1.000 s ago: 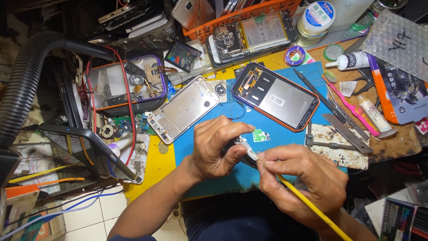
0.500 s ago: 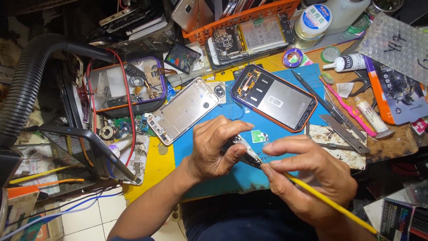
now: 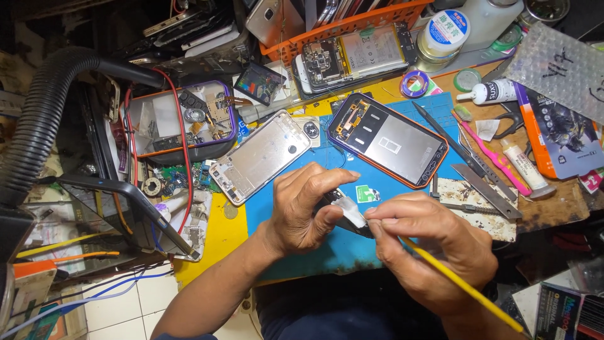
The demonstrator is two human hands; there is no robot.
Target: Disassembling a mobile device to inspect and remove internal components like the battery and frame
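Two bare hands are meeting over the blue work mat (image 3: 314, 252), working on one small part. The left hand (image 3: 305, 211) is pinching a small dark part with a white piece on it (image 3: 348, 211) between thumb and fingers, just above the mat's middle. The right hand (image 3: 428, 249) is gripping a thin yellow-handled tool (image 3: 462, 284) like a pen, fingers closed tight around it, its tip hidden at the white piece; the handle is running down toward the lower right corner.

Just behind the hands, an opened phone with an orange rim (image 3: 390, 140) is lying face down and tilted on the mat, and a silver phone back shell (image 3: 261, 157) is lying to its left. A small green-and-white label (image 3: 367, 193) is sitting on the mat beside the fingers.

Along the far edge, a round white jar with a blue printed label (image 3: 443, 33) is standing beside an orange basket (image 3: 352, 25). To the right, a small white bottle with a dark label (image 3: 494, 92) is lying on its side, and a flat orange-edged package with a dark picture (image 3: 560, 135) is resting under a sheet of bubble wrap (image 3: 560, 63). A white tube (image 3: 527, 167) is lying near pink tweezers (image 3: 491, 154).
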